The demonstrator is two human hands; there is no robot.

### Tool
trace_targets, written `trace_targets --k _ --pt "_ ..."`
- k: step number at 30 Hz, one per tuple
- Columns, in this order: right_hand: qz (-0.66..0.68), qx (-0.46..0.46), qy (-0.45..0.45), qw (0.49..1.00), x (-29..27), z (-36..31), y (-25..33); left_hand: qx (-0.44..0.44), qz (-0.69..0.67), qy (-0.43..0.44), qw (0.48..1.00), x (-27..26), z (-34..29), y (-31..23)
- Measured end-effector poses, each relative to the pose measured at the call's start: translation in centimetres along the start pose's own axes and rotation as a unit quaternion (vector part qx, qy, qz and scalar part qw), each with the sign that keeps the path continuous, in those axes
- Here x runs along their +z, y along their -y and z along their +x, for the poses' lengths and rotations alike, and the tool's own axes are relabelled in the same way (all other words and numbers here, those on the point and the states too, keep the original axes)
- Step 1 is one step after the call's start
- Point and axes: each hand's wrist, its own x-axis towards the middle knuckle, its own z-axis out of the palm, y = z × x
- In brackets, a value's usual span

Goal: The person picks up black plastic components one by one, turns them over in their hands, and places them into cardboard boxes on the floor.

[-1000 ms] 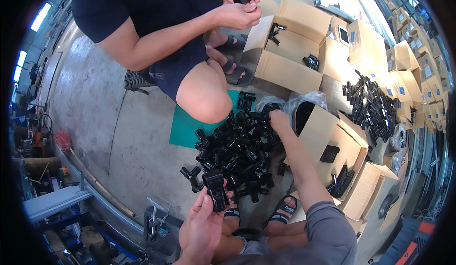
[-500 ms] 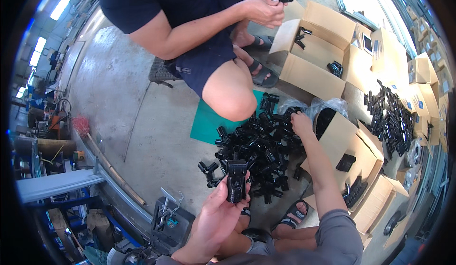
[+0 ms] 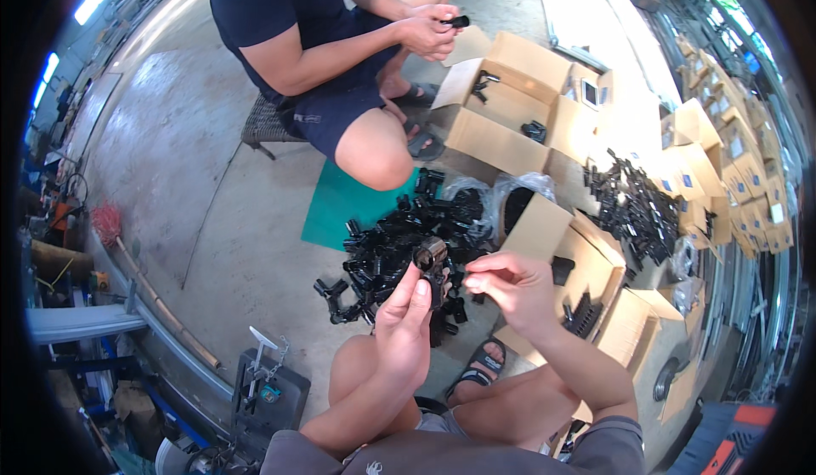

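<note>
My left hand [image 3: 401, 330] is closed around a shiny black tubular fitting [image 3: 431, 255], whose round open end faces up toward me. Just to its right, my right hand [image 3: 517, 295] is closed in a pinch, thumb against forefinger. Whatever sits between those fingertips is too small and dark to make out. Beneath and beyond both hands, a heap of similar black fittings [image 3: 378, 238] lies on the floor, partly over a green mat [image 3: 323, 211]. My hands hide the heap's near side.
Across from me a seated person holds a small black part [image 3: 459, 22]. Open cardboard boxes [image 3: 484, 139] stand ahead and to the right, with clear plastic bags [image 3: 527, 184] beside them. More black parts [image 3: 633, 207] are piled at right. A broom [image 3: 161, 301] lies left.
My right hand has come back from the heap's far right edge to beside the fitting. The fitting in my left hand has turned, showing its round end. The whole view has shifted.
</note>
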Motion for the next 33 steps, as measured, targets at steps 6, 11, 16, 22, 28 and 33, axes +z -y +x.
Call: trace_targets --k 6,11,16,22,28,33 --pt "0.022 -0.042 -0.103 0.994 1.4 -5.3 0.9 0.042 0.043 0.062 0.996 1.7 -2.7 2.2" --pt "-0.076 -0.116 -0.171 0.975 2.5 -7.7 0.6 0.1 0.082 0.107 0.986 2.4 -4.2 2.1" --pt "-0.03 -0.178 -0.207 0.962 2.6 -8.5 -0.3 0.111 0.108 0.114 0.981 2.6 -4.6 2.4" --pt "-0.06 -0.175 -0.221 0.958 3.1 -8.9 0.6 0.138 0.114 0.108 0.978 2.5 -4.5 3.1" --pt "-0.07 -0.202 -0.219 0.952 2.2 -8.4 -0.6 0.144 0.126 0.112 0.975 2.9 -4.5 3.0" --pt "-0.019 -0.206 -0.225 0.952 2.2 -8.3 -0.4 0.137 0.133 0.11 0.975 3.1 -4.4 3.4"
